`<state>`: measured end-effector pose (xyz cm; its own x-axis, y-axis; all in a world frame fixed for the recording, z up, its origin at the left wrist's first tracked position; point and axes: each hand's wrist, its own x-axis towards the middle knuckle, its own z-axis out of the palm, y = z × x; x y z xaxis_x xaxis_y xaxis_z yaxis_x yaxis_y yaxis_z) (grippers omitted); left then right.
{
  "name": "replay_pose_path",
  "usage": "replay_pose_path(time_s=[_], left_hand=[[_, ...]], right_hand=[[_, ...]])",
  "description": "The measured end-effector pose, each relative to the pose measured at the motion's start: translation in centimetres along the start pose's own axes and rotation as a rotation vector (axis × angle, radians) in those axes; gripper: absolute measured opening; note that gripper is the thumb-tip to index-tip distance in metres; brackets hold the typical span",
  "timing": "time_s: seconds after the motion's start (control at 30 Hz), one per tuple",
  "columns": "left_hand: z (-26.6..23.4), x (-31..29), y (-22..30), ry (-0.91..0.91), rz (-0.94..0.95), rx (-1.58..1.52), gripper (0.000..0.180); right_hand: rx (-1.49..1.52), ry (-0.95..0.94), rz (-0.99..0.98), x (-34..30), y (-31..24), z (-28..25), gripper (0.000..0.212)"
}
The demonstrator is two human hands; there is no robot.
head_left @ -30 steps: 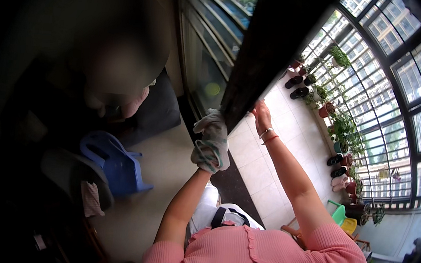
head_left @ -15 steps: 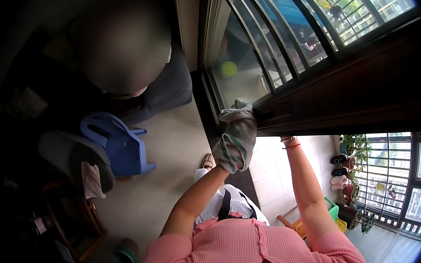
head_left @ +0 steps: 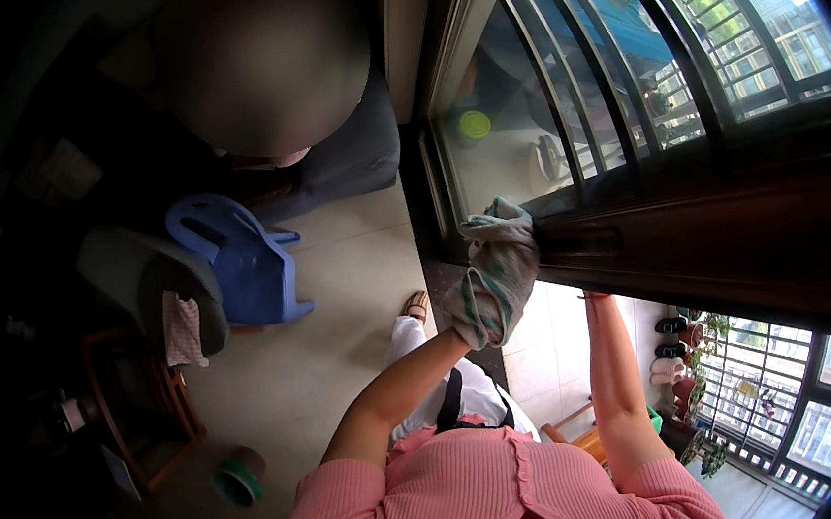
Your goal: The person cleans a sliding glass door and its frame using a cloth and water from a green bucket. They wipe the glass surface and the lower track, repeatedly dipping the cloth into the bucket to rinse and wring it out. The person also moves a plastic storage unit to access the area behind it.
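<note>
A grey-white cloth point(head_left: 498, 272) with green stripes is wrapped round my left hand and covers its fingers. Below it my bare left forearm point(head_left: 414, 386) shows. The cloth-covered hand presses against the edge of a dark brown wooden door point(head_left: 714, 236), beside a long recess or handle point(head_left: 580, 242) in the wood. On the other side of that door reaches my right forearm point(head_left: 616, 366), with a red band at the wrist. The door hides my right hand, so its fingers cannot be seen.
Barred window panes point(head_left: 549, 93) rise beyond the door's far side. To the left stand a blue plastic chair point(head_left: 238, 259), a grey seat point(head_left: 199, 310) with a pink cloth, and a bin point(head_left: 240, 477). A blurred person sits on a dark sofa point(head_left: 350, 155). Potted plants point(head_left: 689, 382) and shoes point(head_left: 669, 351) line the right.
In the picture the door, the window and my cloth-covered left hand have shifted a little right and down. The door now covers more of my right wrist.
</note>
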<state>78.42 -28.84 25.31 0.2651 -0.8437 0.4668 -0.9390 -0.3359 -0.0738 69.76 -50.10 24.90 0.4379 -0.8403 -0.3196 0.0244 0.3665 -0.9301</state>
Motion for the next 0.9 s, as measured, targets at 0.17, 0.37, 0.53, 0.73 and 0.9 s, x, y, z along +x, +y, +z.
replay_pose_path(time_s=[0.17, 0.37, 0.53, 0.73, 0.9], left_hand=[[0.5, -1.6, 0.6, 0.084, -0.020, -0.165, 0.013], [1.3, -2.4, 1.6, 0.146, -0.023, -0.299, 0.011], [1.9, -3.1, 2.5, 0.184, -0.023, -0.394, 0.010], [2.4, -3.9, 3.6, 0.209, -0.025, -0.482, 0.009], [2.7, -4.4, 4.4, 0.228, -0.025, -0.555, 0.009]], right_hand=[[-0.017, -0.003, 0.022, 0.5, 0.4, -0.1, 0.058], [-0.032, 0.000, 0.049, 1.3, 0.9, -0.1, 0.059], [-0.051, 0.000, 0.069, 2.4, 1.5, 0.2, 0.060], [-0.067, -0.013, 0.097, 4.3, 2.6, 1.4, 0.061], [-0.093, -0.008, 0.098, 4.7, 2.6, 1.4, 0.062]])
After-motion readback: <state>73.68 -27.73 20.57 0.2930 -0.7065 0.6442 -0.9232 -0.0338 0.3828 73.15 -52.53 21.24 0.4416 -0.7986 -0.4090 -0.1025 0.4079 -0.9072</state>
